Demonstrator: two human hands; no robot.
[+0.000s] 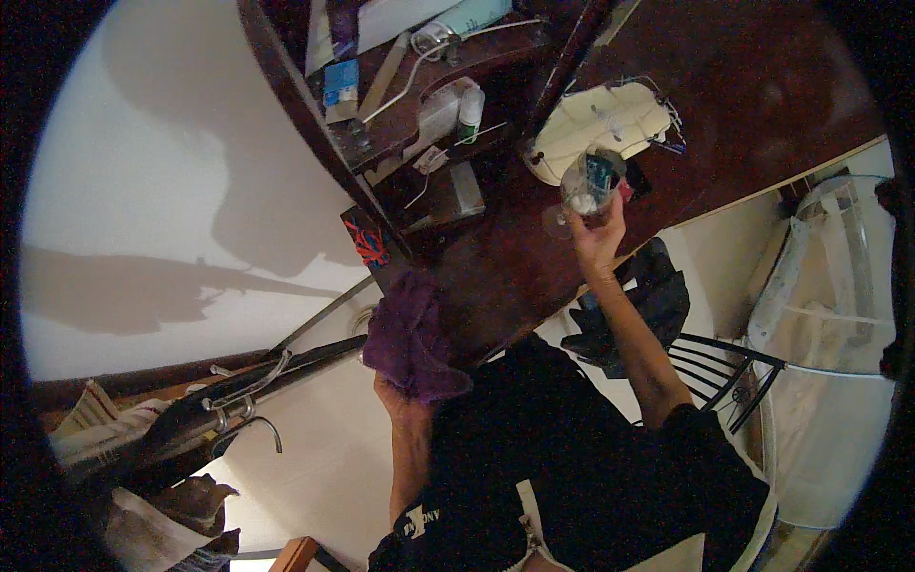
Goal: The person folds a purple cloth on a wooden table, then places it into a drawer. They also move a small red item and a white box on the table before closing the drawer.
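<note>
My left hand (404, 400) is shut on a purple cloth (411, 339) at the left end of a dark wooden desk (493, 286); the cloth hides most of its fingers. In my right hand (599, 239) is a clear container (592, 182), raised over the desk, with something white and something dark seen in or through it. Behind the container lies a cream-coloured flat item (607, 121) with dark marks or cords across it. A small red thing (625, 191) shows beside the right fingers.
Desk shelves (386, 154) at the back left hold a white bottle with a green label (470, 114), a blue box (341, 86) and a pale cable. Red and blue cords (366, 243) lie at the desk's left corner. A black metal rack (722, 372) stands at right.
</note>
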